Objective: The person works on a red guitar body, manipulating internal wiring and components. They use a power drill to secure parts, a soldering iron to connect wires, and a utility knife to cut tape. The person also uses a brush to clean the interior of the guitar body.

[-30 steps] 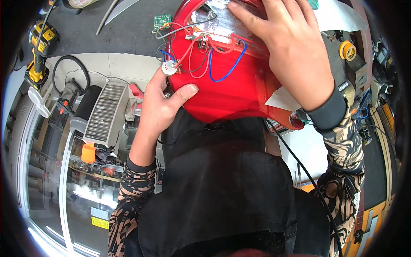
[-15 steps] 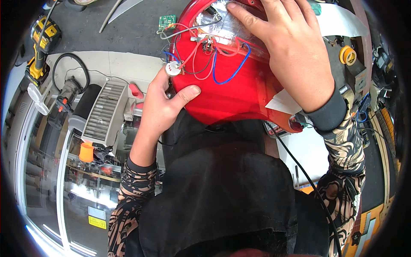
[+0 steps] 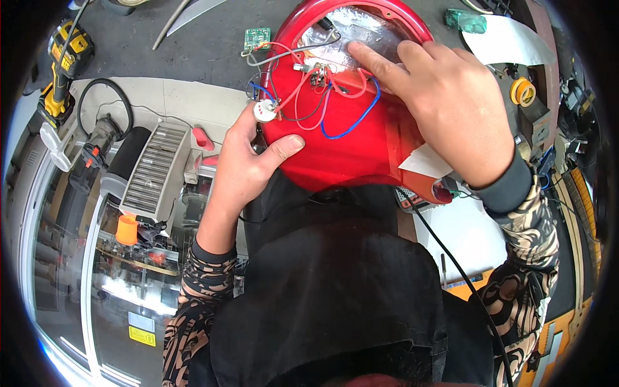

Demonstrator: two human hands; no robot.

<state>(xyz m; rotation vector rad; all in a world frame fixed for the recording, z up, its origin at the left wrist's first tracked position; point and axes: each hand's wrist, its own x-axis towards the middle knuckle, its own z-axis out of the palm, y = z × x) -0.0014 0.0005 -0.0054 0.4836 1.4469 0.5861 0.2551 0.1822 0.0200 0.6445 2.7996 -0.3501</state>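
Observation:
A red guitar body lies over my lap and the bench edge, its cavity lined with silver foil. My left hand grips the body's left edge, thumb on the red face, fingers partly hidden, just below a white-backed potentiometer. My right hand rests across the right side, index fingertip on the foil, fingers apart. Red, blue and grey wires loop over the body from a small metal component. A green circuit board dangles from wires at the upper left. A white sheet lies below my right hand.
A dark bench holds a yellow cordless drill, a metal strip, yellow tape rolls and a curved white sheet. Left are a corded tool, a ribbed grey box and an orange cup. A black cable runs past my right side.
My right hand has shifted down and slightly right, its index finger now lower on the foil, showing more of the cavity. The guitar body's top has moved slightly down and right.

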